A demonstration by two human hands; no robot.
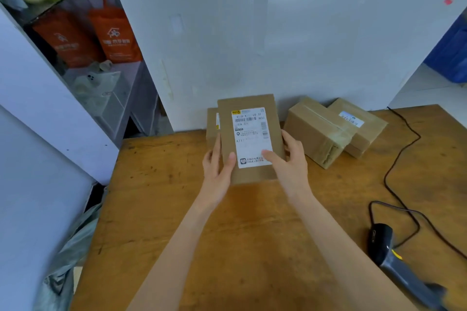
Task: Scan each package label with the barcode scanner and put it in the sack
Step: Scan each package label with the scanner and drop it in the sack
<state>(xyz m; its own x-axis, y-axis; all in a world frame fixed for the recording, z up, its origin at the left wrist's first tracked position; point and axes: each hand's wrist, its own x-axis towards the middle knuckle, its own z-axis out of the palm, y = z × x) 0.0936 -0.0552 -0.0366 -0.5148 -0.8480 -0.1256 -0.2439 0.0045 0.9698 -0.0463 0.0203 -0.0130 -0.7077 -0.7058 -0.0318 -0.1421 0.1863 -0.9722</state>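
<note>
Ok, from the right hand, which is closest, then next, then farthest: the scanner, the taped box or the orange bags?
1. taped box, just right of the right hand holding the package.
2. scanner, at the table's near right edge.
3. orange bags, on the shelf far left, beyond the table.
</note>
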